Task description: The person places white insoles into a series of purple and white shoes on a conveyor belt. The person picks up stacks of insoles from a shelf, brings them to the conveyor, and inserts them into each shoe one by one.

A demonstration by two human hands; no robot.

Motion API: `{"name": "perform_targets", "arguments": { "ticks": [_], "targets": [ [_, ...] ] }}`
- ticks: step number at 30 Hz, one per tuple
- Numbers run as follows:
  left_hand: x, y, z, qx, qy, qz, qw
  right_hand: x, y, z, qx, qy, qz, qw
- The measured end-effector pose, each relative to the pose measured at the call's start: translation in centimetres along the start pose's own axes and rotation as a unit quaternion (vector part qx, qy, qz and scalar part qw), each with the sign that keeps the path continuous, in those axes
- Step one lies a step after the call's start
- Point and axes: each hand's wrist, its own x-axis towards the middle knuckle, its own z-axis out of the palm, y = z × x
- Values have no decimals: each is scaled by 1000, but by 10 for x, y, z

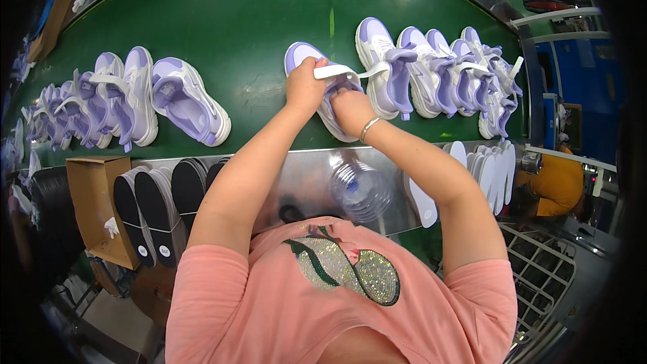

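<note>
A lilac shoe is held on the green belt by both hands. The left hand is closed on a white insole at the shoe's opening; the right hand is curled against the shoe's side. More shoes are lined up just beside it. Below, a bottle is laid on the metal shelf.

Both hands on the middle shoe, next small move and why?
Probably push the white insole the rest of the way into the shoe. The left hand pinches its end while the right hand steadies the shoe's opening, and most of the insole seems to sit outside the shoe.
</note>
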Motion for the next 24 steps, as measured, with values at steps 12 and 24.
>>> {"name": "perform_targets", "arguments": {
  "ticks": [12, 24],
  "targets": [
    [4, -14, 1, -24, 0, 18, 1000, 27, -14, -6, -65, -234, 61, 968],
    [-6, -6, 8, -17, -10, 15, 1000, -31, 3, -32, 16, -307, 3, 952]
  ]
}}
